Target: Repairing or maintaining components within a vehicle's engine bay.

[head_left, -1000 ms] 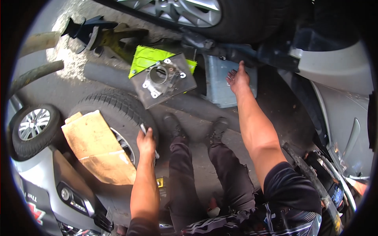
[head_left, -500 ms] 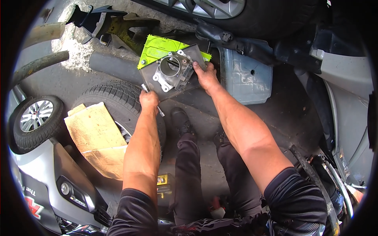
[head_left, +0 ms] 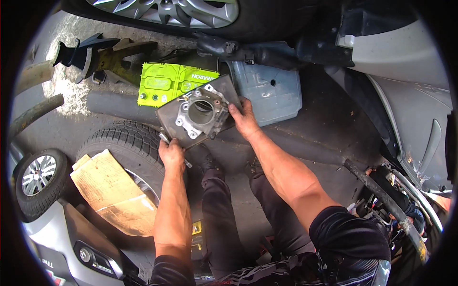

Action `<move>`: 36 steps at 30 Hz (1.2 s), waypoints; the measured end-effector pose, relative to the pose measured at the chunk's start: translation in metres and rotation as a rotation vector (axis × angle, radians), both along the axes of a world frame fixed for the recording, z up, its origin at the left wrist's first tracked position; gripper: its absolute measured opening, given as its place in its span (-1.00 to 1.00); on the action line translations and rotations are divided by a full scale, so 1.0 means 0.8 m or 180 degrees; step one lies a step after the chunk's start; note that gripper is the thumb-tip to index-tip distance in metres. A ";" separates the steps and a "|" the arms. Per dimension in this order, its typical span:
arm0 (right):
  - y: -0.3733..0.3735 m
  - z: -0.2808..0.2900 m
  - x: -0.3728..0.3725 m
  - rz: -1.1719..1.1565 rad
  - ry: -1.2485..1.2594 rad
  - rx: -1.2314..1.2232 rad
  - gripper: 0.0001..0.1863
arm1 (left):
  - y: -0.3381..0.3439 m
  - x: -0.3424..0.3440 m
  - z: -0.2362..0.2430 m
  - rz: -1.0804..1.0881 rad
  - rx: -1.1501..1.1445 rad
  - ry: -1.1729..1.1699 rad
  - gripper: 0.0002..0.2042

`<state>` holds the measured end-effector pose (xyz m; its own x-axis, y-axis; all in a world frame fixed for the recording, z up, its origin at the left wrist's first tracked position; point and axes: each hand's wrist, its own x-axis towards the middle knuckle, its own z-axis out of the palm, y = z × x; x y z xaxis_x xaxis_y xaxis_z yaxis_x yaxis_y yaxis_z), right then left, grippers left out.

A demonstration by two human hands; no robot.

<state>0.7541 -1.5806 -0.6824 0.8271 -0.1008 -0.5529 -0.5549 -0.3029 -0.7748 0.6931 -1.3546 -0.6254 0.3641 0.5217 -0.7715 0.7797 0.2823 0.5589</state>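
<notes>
A metal throttle body [head_left: 183, 125] with a round bore lies on a dark flat board [head_left: 169, 114], held up over the floor in front of me. My right hand [head_left: 244, 118] grips the right edge of the board, its thumb on top beside the throttle body. My left hand [head_left: 171, 153] is closed at the board's near left corner around a slim chrome wrench [head_left: 164, 138], whose two ends stick out past the fist. Just beyond the board, partly covered by it, sits a lime-green battery [head_left: 160, 81].
A big tire [head_left: 107, 138] with a cardboard sheet [head_left: 114, 195] on it lies at the left. Beyond are a jack stand [head_left: 112, 59], a translucent grey-blue plastic bin [head_left: 274, 93] and a car wheel [head_left: 186, 12]. A car body panel [head_left: 420, 119] stands at the right.
The view has shifted, so the surroundings sit differently. Both hands have brought the board and throttle body nearer me, turning them, and more of the battery shows. The wrench remains in my left hand.
</notes>
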 end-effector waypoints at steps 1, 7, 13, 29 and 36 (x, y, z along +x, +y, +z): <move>-0.015 -0.001 -0.004 -0.0260 0.0037 0.0202 -0.18 | -0.013 -0.001 0.003 -0.0008 -0.0183 -0.0116 -0.77; -0.139 0.013 -0.010 -0.1177 0.0039 0.0961 -0.30 | -0.112 0.019 -0.031 -0.1073 0.0085 -0.0538 -0.80; -0.236 0.028 0.005 -0.1694 0.0257 0.0608 -0.16 | -0.225 0.077 -0.072 -0.1658 0.0229 -0.0638 -0.68; -0.290 0.045 -0.032 -0.1433 0.1241 -0.0938 -0.25 | -0.184 -0.005 -0.001 -0.2035 0.0895 -0.0680 -0.66; -0.111 0.258 -0.137 0.2434 0.0742 -0.1070 -0.57 | -0.063 -0.211 0.250 0.0392 -0.1225 -0.0494 -0.84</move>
